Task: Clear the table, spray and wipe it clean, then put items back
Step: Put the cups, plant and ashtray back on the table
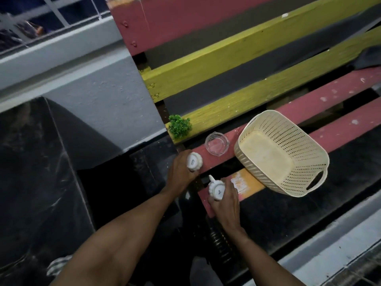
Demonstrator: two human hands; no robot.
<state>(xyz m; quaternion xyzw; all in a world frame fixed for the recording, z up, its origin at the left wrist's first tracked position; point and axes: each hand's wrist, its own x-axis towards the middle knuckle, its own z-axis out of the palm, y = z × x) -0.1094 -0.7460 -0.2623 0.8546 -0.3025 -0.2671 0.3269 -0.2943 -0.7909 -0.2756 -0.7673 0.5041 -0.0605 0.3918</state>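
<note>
Nearest to me, both forearms reach in from the bottom of the view. My right hand [224, 201] has its fingers [234, 190] wrapped around a small white ribbed pot, the nearer pot [216, 187]. Its round labelled end faces the camera, and a little white point sticks out on its far side. It sits over the near corner of the slatted worktop [321, 100]; I cannot tell whether it touches the wood.

Just beyond and to the left, my left hand [181, 174] grips a matching one, the farther pot [194, 162], at the worktop's left edge, with the fingers curled under it and its labelled end also turned up.

Just past that pot a clear glass dish [216, 146] rests on a red slat. Beside it to the right a cream perforated basket [282, 153] lies tilted across the slats, its open mouth facing me and one handle slot at its near right end.

Farther left, a small green plant sprig [179, 125] sits at the end of a yellow slat [247, 54]. Beyond the worktop are a grey wall [99, 96] and a white railing [51, 9].
</note>
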